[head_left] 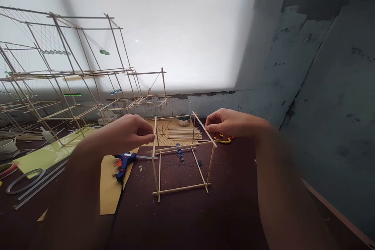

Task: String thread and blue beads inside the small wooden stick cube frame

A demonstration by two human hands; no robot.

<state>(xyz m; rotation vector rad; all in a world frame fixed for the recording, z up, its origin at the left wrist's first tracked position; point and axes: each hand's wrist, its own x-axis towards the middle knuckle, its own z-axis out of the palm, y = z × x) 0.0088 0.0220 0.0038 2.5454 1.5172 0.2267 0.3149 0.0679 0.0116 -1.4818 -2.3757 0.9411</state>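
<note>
A small box-shaped wooden stick frame (183, 190) stands on the dark table in front of me. White windings show on its two upper side sticks. Within it hangs a short row of blue glass marbles (180, 154) on dark threads, and a single dark blue marble (199, 163) sits apart to the right. At the upper left stick, my left hand (136, 131) is closed, thumb and fingertips pinched at the winding. My right hand (222, 122) pinches at the upper right stick from its outer side. Any thread between the fingertips is too fine to make out.
A blue glue gun (125, 165) lies left of the frame on yellowish cardboard (107, 195). Behind are loose sticks (184, 133), a bowl (183, 120) and yellow-handled scissors (223, 140). Larger stick frames with hanging marbles (72, 94) fill the left; a wall is at right.
</note>
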